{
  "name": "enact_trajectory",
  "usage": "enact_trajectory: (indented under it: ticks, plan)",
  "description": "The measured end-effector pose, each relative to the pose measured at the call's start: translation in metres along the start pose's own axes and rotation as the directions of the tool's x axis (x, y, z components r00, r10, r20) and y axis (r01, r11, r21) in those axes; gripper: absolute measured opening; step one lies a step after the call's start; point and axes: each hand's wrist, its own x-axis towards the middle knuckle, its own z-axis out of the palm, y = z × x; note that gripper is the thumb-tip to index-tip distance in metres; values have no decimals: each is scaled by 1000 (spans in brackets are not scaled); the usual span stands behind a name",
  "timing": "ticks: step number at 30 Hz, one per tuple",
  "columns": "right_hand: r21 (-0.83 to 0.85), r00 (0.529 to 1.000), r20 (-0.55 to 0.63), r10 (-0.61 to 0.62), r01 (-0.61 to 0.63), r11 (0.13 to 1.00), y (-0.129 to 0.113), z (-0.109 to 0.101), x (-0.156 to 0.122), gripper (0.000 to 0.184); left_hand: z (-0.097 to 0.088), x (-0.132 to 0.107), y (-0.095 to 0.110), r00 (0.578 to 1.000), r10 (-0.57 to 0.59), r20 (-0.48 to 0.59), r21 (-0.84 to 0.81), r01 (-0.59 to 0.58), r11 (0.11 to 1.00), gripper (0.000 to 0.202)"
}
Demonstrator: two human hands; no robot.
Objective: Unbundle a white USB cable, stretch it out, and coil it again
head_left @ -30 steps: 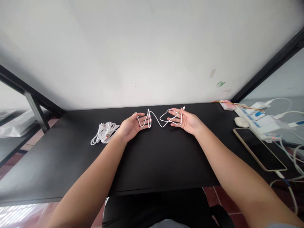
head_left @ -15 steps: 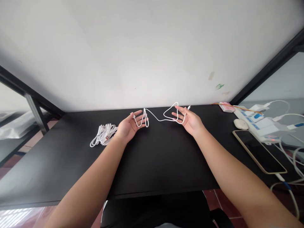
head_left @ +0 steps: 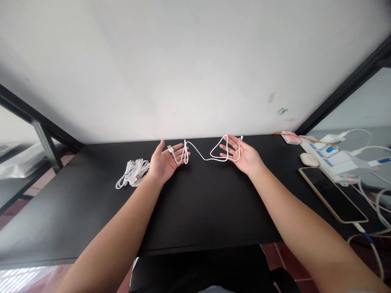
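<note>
A white USB charging cable (head_left: 203, 156) runs in loose loops between my two hands above the black tabletop. My left hand (head_left: 165, 162) lies palm up with its fingers spread and thumb raised. The cable's USB plug (head_left: 170, 149) and a few loops rest across those fingers, not gripped. Palm up too, my right hand (head_left: 242, 155) has its fingers apart inside a wide loop. There the thumb lies against the cable's small end plug (head_left: 242, 138), holding it at the side of the hand.
Bundled white cables (head_left: 134, 172) lie left of my left forearm. At right are a phone (head_left: 332, 194) with a cord plugged in, a white mouse-like object (head_left: 309, 159), a power strip (head_left: 317, 148) with chargers and a pink box (head_left: 291, 137). A wall (head_left: 189, 73) rises behind the table.
My left thumb has lifted off the USB plug, which now lies exposed on the fingers. The loops have shifted slightly, and the right hand has barely moved.
</note>
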Motion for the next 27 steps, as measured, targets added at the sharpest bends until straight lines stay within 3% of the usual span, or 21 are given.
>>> enact_trajectory:
  ticks: [4, 9, 16, 19, 22, 27]
  plan:
    - [33, 1000, 1, 0, 0, 999, 0, 1, -1, 30, 2, -1, 0, 1000, -8, -8, 33, 9, 999, 68]
    - [7, 1000, -12, -20, 20, 1000, 3, 2, 0, 27, 8, -3, -4, 1000, 10, -7, 44, -10, 999, 43]
    - [49, 999, 37, 15, -17, 999, 11, 12, -3, 24, 16, -7, -22, 995, 93, 40, 414, -101, 905, 30]
    - [55, 999, 45, 25, -27, 998, 16, 20, -6, 23, 20, -9, -28, 991, 122, 53, 562, -131, 817, 40]
    - [38, 998, 58, 20, -23, 999, 21, 28, -8, 34, 24, -12, -31, 985, 171, 38, 656, -153, 739, 55]
    - [33, 993, 113, 37, -41, 999, 29, 34, -10, 44, 28, -13, -33, 965, 249, 84, 718, -231, 657, 57]
